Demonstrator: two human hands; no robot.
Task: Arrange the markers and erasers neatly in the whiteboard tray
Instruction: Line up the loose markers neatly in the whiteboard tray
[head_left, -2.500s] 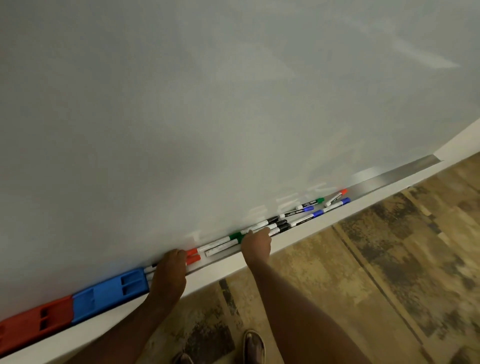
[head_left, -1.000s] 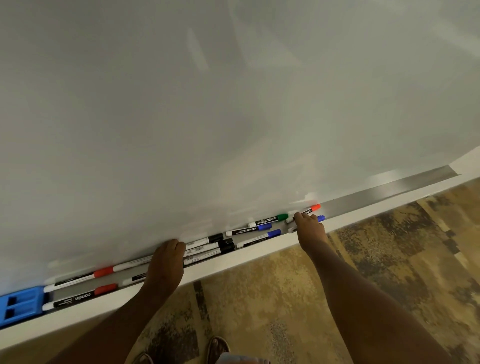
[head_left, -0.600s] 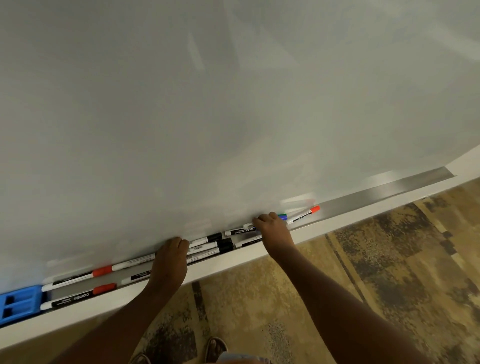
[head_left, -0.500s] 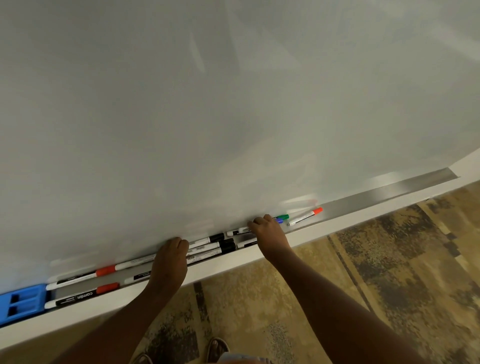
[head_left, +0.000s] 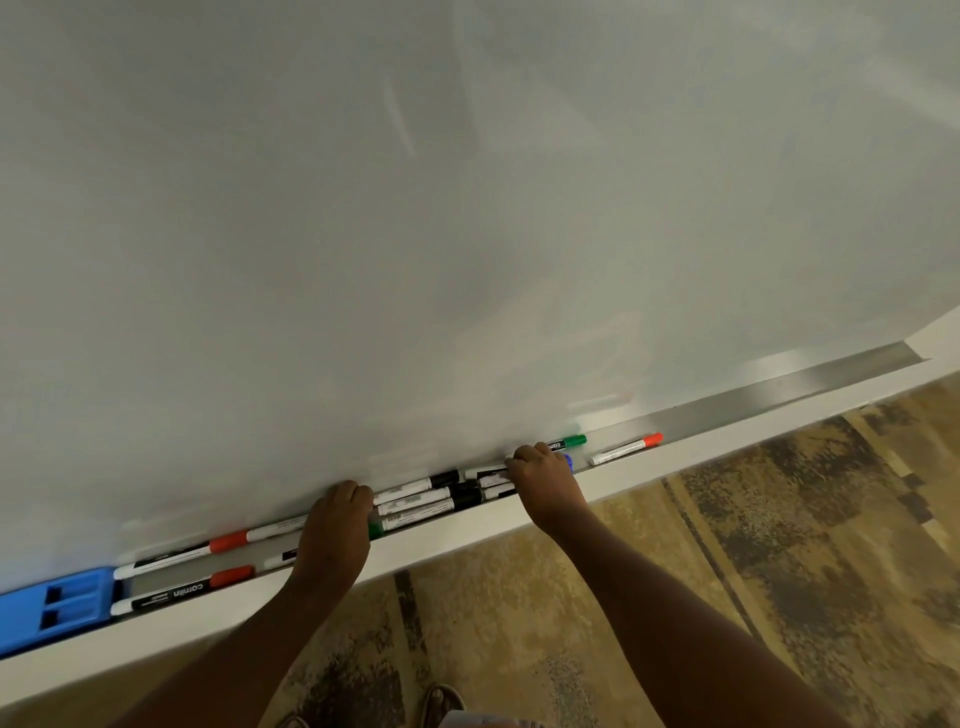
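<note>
Most of the markers lie lengthwise in the tray (head_left: 810, 387), so I judge the job well along but not finished. At the far left the blue eraser (head_left: 54, 608) sits in the tray, cut off by the frame edge, so I cannot say whether another eraser lies beyond it. Just right of it two red-capped markers (head_left: 179, 574) lie in parallel, one behind the other, with a bare strip of tray between them.

My left hand (head_left: 332, 530) rests palm down over the tray lip, fingers curled onto the markers beneath it; I cannot tell whether it pinches any one. Between my hands the black-capped markers (head_left: 431, 493) lie bunched in three close rows, roughly aligned. A green cap (head_left: 375, 530) peeks out at my left hand.

My right hand (head_left: 543, 480) is curled over the next group, fingertips pressing down on the green marker (head_left: 566, 443) and a blue one (head_left: 568, 460); whether it grips or only pushes, I cannot tell.

What is left, as I see it: one red marker (head_left: 626, 449) lies alone, apart from the rest and slightly askew, and needs bringing in. The tray beyond it is bare.
</note>
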